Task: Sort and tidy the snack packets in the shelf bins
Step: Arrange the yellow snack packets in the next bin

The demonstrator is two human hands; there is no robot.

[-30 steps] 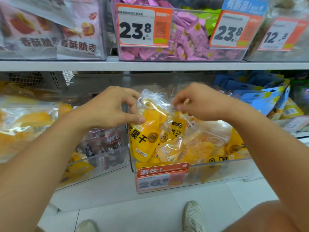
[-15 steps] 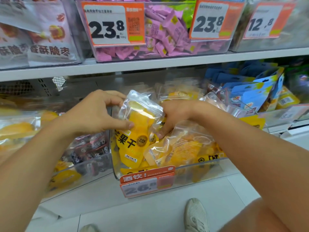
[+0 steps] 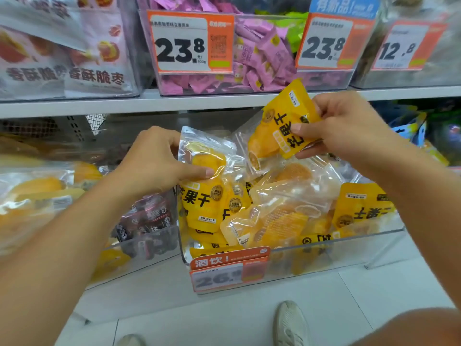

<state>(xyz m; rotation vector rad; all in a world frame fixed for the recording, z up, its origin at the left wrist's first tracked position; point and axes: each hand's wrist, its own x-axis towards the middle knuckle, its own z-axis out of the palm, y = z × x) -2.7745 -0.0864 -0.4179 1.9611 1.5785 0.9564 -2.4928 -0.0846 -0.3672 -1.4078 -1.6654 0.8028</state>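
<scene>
A clear plastic bin (image 3: pixel 349 248) on the lower shelf holds several yellow dried-mango packets. My left hand (image 3: pixel 152 161) grips the top of one upright mango packet (image 3: pixel 202 196) at the bin's left side, thumb pressed on its clear window. My right hand (image 3: pixel 349 126) holds a second yellow mango packet (image 3: pixel 279 121) lifted above the bin, upside down and tilted, pinched between thumb and fingers. More packets (image 3: pixel 282 221) lie loose and crooked in the bin below.
To the left stands a bin of dark packets (image 3: pixel 147 221) and a bin of large mango bags (image 3: pixel 32 193). The upper shelf (image 3: pixel 174 102) carries pink sweets (image 3: pixel 257 53) behind orange price tags. Blue packets (image 3: pixel 409 128) sit at the right. My shoes (image 3: pixel 289 323) stand on white floor tiles.
My right hand has come up out of the bin with a yellow packet in it. My left hand keeps its hold on the upright packet.
</scene>
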